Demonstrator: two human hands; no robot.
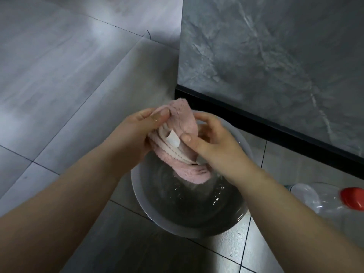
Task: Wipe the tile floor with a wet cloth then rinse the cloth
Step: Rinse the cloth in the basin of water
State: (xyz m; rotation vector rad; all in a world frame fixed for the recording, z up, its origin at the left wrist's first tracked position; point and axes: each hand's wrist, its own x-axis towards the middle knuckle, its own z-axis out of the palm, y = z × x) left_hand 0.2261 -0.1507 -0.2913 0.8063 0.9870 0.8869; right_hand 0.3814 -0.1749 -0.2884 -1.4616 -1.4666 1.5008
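A pink cloth (183, 119) with a white label hangs bunched between both hands above a round basin (141, 196) that holds water. My left hand (134, 134) grips the cloth's left side, thumb pressed on its upper fold. My right hand (212, 138) pinches the right side, thumb near the label. The cloth's lower end dangles just over the water. The grey tile floor (59, 79) spreads to the left and behind.
A clear plastic bottle (319, 201) with a red cap lies at the right, close to my right forearm. A dark marbled wall panel (275, 62) with a black skirting strip (256, 123) rises behind the basin.
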